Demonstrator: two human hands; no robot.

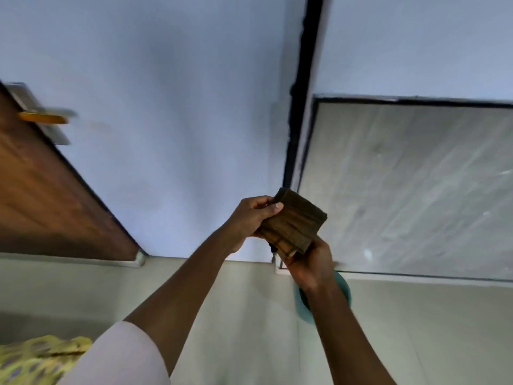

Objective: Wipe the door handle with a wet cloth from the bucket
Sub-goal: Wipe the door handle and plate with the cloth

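Folded brown cloth (pixel 294 220) gripped in both hands, well right of the door handle (pixel 44 118).

Left hand (pixel 251 218) clamped on its upper edge, right hand (pixel 311 262) closed under its lower end; teal bucket (pixel 344 287) (mostly hidden) beneath the right wrist; handle blurred on the wooden door (pixel 41 195).

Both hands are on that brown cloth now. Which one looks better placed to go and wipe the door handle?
Probably the left hand. It grips the cloth on the side nearer the door handle, which sits far off to the left on the wooden door. The right hand would have to cross over.
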